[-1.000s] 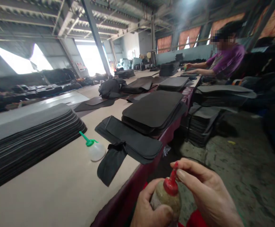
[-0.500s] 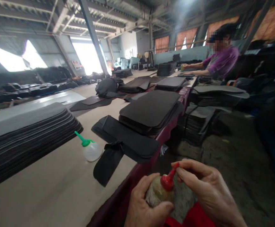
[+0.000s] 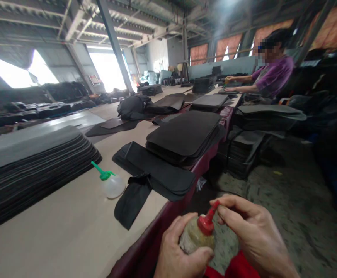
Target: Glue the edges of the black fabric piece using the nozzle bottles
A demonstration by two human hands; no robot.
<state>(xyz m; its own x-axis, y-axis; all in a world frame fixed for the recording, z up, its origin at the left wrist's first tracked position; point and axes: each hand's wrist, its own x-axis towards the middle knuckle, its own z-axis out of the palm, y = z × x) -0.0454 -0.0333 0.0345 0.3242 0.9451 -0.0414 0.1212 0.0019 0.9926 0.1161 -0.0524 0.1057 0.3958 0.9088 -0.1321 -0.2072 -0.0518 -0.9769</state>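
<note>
My left hand (image 3: 181, 249) wraps around a squeeze bottle (image 3: 194, 236) with a stained, yellowish round body and a red nozzle cap. The fingers and thumb of my right hand (image 3: 248, 224) pinch the tip of that red nozzle. Both hands are beyond the table's edge, over the floor, with the bottle tilted a little to the right. On the table, left of my hands, stands a second squeeze bottle (image 3: 113, 186), whitish and translucent with a green spout. Strips of black material (image 3: 157, 173) lie beside it, one folded across toward me.
A tall stack of dark sheets (image 3: 41, 170) fills the table's left side. Rounded dark panels (image 3: 184, 133) are piled along the right edge, above a maroon cloth (image 3: 145, 243). Bundled sheets (image 3: 242, 148) sit on the floor. A co-worker in purple (image 3: 277, 75) works farther along.
My hands and the bottle have shifted very slightly, with the same grip on body and nozzle. The co-worker's hand has moved a little.
</note>
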